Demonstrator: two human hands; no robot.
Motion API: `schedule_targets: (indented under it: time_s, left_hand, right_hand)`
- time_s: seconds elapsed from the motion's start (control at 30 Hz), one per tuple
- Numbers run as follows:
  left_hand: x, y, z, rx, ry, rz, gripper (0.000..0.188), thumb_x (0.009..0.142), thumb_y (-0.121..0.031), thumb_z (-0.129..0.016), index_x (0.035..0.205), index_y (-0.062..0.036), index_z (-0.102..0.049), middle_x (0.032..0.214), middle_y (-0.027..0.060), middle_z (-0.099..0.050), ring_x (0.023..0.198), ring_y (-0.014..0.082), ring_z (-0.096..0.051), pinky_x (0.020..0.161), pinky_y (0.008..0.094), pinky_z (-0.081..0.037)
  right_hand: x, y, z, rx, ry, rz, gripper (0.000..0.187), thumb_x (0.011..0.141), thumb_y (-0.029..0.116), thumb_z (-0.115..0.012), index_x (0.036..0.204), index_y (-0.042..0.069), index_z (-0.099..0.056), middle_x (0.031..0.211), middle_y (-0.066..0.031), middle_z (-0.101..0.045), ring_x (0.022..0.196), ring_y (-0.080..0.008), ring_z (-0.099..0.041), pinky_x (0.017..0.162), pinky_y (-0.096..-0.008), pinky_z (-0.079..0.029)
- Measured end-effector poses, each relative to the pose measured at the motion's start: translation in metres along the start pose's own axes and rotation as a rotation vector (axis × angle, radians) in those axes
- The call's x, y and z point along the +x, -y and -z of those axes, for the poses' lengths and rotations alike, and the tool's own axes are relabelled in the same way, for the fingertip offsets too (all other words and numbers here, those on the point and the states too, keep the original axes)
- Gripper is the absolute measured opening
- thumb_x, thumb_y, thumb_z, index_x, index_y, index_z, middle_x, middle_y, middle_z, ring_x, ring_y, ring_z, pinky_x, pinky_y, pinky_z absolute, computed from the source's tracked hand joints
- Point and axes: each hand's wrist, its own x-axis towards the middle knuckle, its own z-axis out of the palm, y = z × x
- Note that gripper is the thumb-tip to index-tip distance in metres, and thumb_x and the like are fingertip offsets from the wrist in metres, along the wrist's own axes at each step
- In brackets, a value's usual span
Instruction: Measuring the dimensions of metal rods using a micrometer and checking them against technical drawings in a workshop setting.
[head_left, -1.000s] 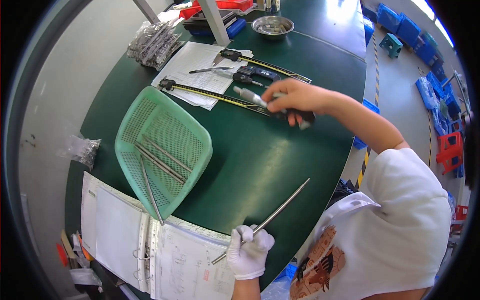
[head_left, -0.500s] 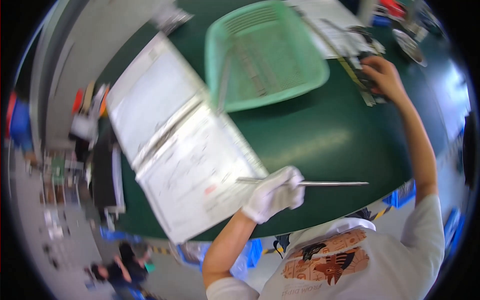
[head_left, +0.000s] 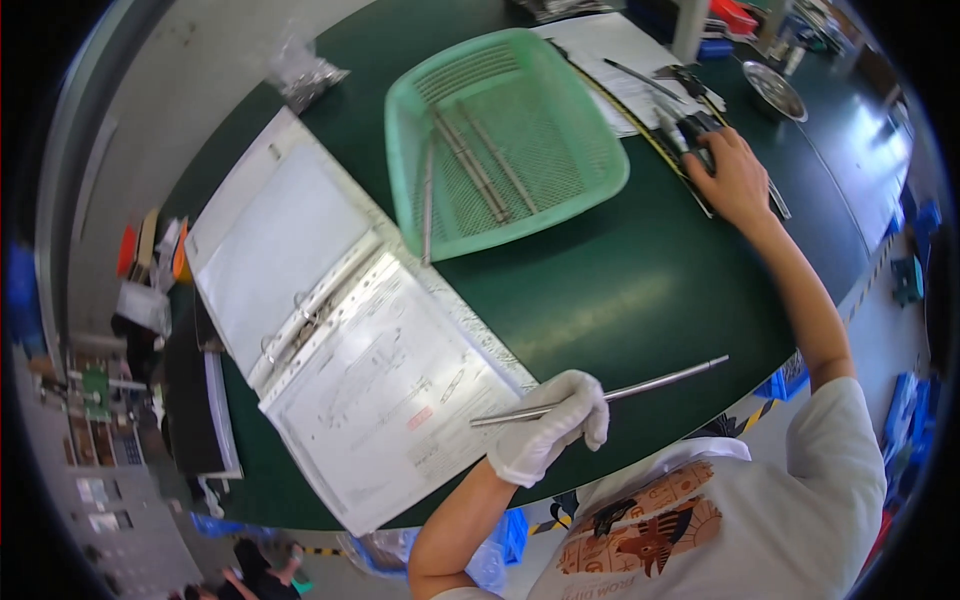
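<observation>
So in the head view I see my left hand point(head_left: 548, 432), in a white glove, closed around a long metal rod point(head_left: 600, 392) held flat over the near edge of the green table point(head_left: 620, 290) beside the open binder point(head_left: 340, 340), while my bare right hand point(head_left: 735, 175) rests on the dark tools point(head_left: 690, 125) far across, though I cannot tell if it grips them. Three rods point(head_left: 470, 165) already lie in the green basket point(head_left: 500, 135), so I think this one is not yet measured. Since half a second ago, the view has swung a little, but both hands stay where they were.
</observation>
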Motion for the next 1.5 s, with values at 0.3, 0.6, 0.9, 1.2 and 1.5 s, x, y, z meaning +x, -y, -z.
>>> schedule_targets:
  time_s: [0.3, 0.6, 0.9, 1.2, 1.5]
  left_hand:
    - [-0.028, -0.029, -0.013, 0.190, -0.072, -0.732, 0.027, 0.085, -0.032, -0.045, 0.071, -0.0086, -0.047, 0.064, 0.0129, -0.047, 0.054, 0.0207, -0.044, 0.050, 0.0295, -0.035]
    - [0.034, -0.118, -0.017, 1.131, -0.541, -0.901, 0.014, 0.085, -0.018, -0.049, 0.080, -0.0048, -0.046, 0.078, 0.0108, -0.053, 0.072, 0.0165, -0.051, 0.068, 0.0291, -0.042]
    - [0.141, -0.172, 0.014, 1.990, -0.511, -0.780, 0.009, 0.076, -0.004, -0.057, 0.081, -0.0013, -0.050, 0.075, 0.0114, -0.050, 0.070, 0.0239, -0.052, 0.065, 0.0302, -0.042]
    - [0.140, -0.197, 0.012, 2.369, -0.616, -0.225, 0.019, 0.074, -0.007, -0.049, 0.091, -0.0093, -0.057, 0.092, 0.0164, -0.052, 0.087, 0.0316, -0.052, 0.074, 0.0383, -0.043]
    - [0.119, -0.194, -0.013, 2.402, -0.830, 0.271, 0.019, 0.077, -0.023, -0.049, 0.088, -0.0091, -0.057, 0.086, 0.0158, -0.059, 0.081, 0.0319, -0.057, 0.071, 0.0389, -0.044]
  right_hand:
    - [-0.004, -0.027, 0.004, 0.171, -0.167, 0.154, 0.032, 0.076, 0.032, -0.052, 0.091, 0.004, -0.056, 0.090, -0.0100, -0.050, 0.086, -0.0265, -0.050, 0.073, -0.0353, -0.041]
    - [-0.030, 0.003, 0.011, 0.674, -0.134, 0.853, 0.023, 0.060, 0.009, -0.056, 0.083, 0.007, -0.054, 0.088, -0.0074, -0.050, 0.075, -0.0223, -0.050, 0.064, -0.0335, -0.040]
    - [-0.037, 0.008, -0.006, 0.941, -0.038, 0.853, 0.012, 0.055, 0.007, -0.055, 0.067, 0.006, -0.051, 0.078, -0.0052, -0.047, 0.066, -0.0198, -0.048, 0.059, -0.0312, -0.039]
    - [-0.040, 0.003, -0.004, 0.977, 0.086, 0.843, 0.009, 0.057, 0.009, -0.055, 0.064, 0.006, -0.050, 0.074, -0.0055, -0.045, 0.064, -0.0202, -0.048, 0.057, -0.0316, -0.040]
    - [-0.038, 0.000, -0.005, 0.966, 0.111, 0.854, 0.010, 0.057, 0.011, -0.055, 0.061, 0.006, -0.047, 0.071, -0.0052, -0.044, 0.063, -0.0198, -0.048, 0.053, -0.0319, -0.039]
